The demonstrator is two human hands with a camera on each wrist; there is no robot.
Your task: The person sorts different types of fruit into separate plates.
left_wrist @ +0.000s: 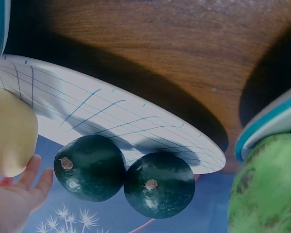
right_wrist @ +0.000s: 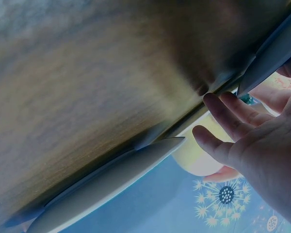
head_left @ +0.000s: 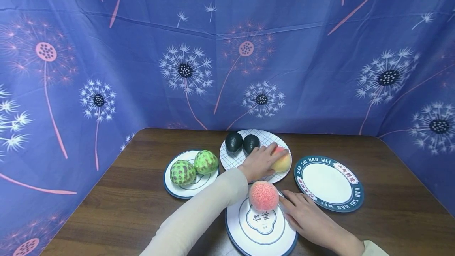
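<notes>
My left hand [head_left: 260,162] reaches to the far white plate with blue grid lines [head_left: 230,162] and grips a yellow-and-red peach [head_left: 282,164] at its right side. In the left wrist view, fingertips curve along the yellow side of this peach [left_wrist: 12,133]. A pinkish-red peach [head_left: 264,195] sits near the back of the blue-rimmed front plate [head_left: 245,234]. Beside that plate's right rim is my right hand [head_left: 307,217], its fingers loosely extended, the foremost close by the pinkish-red peach. The right wrist view shows the right hand's fingers [right_wrist: 223,116] spread at the plate edge.
Two dark green avocados [head_left: 251,144] lie on the gridded plate. At the left, two green, brown-mottled custard apples [head_left: 206,162] share a blue-rimmed plate [head_left: 173,191]. A white plate with a teal lettered rim [head_left: 328,183] stands at the right. Behind the wooden table [head_left: 121,192] hangs a blue dandelion-print cloth [head_left: 305,70].
</notes>
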